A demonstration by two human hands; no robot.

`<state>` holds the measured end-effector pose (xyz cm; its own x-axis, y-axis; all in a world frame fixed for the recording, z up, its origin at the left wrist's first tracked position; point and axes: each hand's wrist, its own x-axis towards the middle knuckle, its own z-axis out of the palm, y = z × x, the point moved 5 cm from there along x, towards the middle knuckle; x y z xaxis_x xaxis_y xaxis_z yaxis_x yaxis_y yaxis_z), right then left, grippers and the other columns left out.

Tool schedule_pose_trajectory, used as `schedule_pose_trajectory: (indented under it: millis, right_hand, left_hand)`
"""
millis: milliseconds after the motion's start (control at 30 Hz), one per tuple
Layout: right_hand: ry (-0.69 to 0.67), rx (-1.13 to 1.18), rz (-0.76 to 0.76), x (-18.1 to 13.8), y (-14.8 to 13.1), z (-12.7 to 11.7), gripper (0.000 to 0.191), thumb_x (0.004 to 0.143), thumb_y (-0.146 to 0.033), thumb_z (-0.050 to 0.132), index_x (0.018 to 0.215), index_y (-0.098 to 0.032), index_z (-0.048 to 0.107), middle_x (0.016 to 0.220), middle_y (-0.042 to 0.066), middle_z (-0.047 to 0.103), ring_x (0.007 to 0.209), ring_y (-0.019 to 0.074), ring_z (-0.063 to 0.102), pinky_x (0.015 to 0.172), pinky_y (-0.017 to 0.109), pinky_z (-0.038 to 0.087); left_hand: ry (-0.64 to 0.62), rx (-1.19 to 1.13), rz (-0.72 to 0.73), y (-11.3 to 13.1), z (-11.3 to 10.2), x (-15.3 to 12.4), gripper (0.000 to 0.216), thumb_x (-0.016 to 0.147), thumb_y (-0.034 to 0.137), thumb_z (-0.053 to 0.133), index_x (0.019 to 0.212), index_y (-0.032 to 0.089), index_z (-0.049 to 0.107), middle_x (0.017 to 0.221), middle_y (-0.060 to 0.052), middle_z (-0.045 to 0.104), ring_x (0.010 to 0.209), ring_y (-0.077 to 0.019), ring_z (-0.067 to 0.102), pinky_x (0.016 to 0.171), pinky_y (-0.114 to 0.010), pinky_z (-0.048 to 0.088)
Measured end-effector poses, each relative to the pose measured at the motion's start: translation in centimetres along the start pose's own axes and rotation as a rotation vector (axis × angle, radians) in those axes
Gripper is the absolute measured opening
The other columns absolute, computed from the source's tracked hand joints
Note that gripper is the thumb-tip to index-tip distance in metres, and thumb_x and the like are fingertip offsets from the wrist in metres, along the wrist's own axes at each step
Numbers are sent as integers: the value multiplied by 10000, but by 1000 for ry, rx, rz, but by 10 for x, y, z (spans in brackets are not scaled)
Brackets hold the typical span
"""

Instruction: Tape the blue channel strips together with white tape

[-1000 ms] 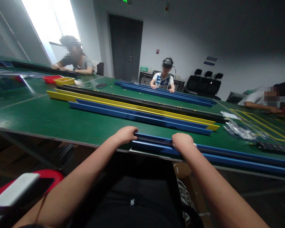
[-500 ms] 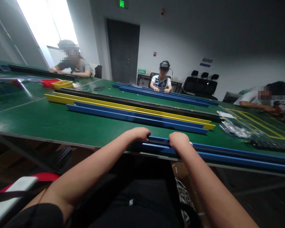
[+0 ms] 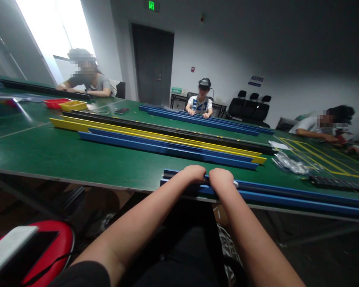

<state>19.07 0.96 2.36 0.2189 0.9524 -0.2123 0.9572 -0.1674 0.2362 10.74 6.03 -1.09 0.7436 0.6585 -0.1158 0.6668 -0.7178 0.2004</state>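
Note:
A long blue channel rail (image 3: 290, 200) lies along the near edge of the green table, with a dark strip (image 3: 269, 189) running inside it. My left hand (image 3: 195, 174) is curled over the rail, a short way in from its left end. Close beside it, my right hand (image 3: 221, 179) is also closed over the rail. The fingertips of both hands point down into the channel and are mostly hidden behind the backs of the hands. Something white shows at the right hand's outer edge.
Beyond lie another blue rail (image 3: 155, 148), a yellow rail (image 3: 119, 131) and a black rail (image 3: 167, 129). Red (image 3: 56, 103) and yellow trays (image 3: 73, 105) stand at left; clear plastic bags (image 3: 290, 162) lie right. Three people sit around the table (image 3: 42, 153). A red stool (image 3: 58, 239) is lower left.
My left hand has slid right along the rail, close to my right hand, uncovering the rail's left end. The view has shifted slightly, and more of the red stool shows.

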Motion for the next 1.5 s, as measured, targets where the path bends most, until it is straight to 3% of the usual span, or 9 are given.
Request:
schedule_pose_trajectory:
  millis: [267,400,533,667,833,933,1100,1333,1500]
  right_hand:
    - [33,33,40,-8,1,2,355,889,-108,451,1077,-133,751,1093,216,715,1014,293,697,839,416,531]
    - [43,49,-26,-14,-10,-1,297,898,-217,514,1055,-122,749,1072,221,715,1000,313,693,840,426,519]
    - [43,92,-208,-22,-32,-17,357,908,-446,544,1099,-211,732,1103,144,723,1031,268,675,866,358,497]
    - [38,167,-402,-28,-35,-42,391,961,-495,423,1125,-310,725,1109,45,733,1006,189,666,846,256,467]
    - [-3,78,-332,-17,-4,-45,410,867,-579,559,1132,-318,733,1133,63,725,1027,253,663,836,318,475]
    - [-67,-6,-231,-9,10,-27,434,836,-597,594,1036,-254,770,1056,112,739,971,273,686,805,347,495]
    - [-7,-30,-131,-4,5,-7,473,842,-538,615,1057,-142,757,1105,203,713,1032,321,677,844,401,509]
    - [41,-11,-43,-4,-11,-1,300,853,-141,539,1054,-125,761,1095,223,715,1000,314,698,825,428,528]
    - [46,1,-39,-5,-10,-1,306,838,-119,536,1041,-117,765,1077,239,715,1004,312,698,835,424,533]
  left_hand:
    - [137,20,48,5,-4,-22,222,869,404,576,990,251,682,1078,-76,731,986,-255,688,809,-324,530]
    - [162,40,72,-8,-6,-35,200,880,391,549,947,250,674,1041,-63,731,968,-245,686,781,-304,511]
    - [161,54,55,-47,-11,-63,251,876,467,546,899,249,668,988,-54,729,926,-238,680,725,-281,484]
    - [125,59,-20,-102,-16,-104,208,831,439,607,921,263,671,1009,-33,725,901,-214,666,690,-253,447]
    - [110,55,-69,-137,-18,-130,212,820,390,603,983,272,671,1012,-36,723,904,-212,661,705,-258,430]
    - [71,47,-102,-138,-17,-128,239,795,391,606,997,279,671,996,-36,730,884,-219,663,692,-265,431]
    - [50,42,-181,-136,-17,-122,306,762,421,600,1018,273,679,990,-49,735,867,-230,664,680,-277,449]
    - [35,55,-242,-129,-16,-116,308,759,462,583,963,260,695,928,-58,741,835,-235,674,665,-283,474]
    - [20,44,-229,-105,-14,-97,310,756,464,589,965,263,700,946,-68,745,850,-249,681,684,-302,497]
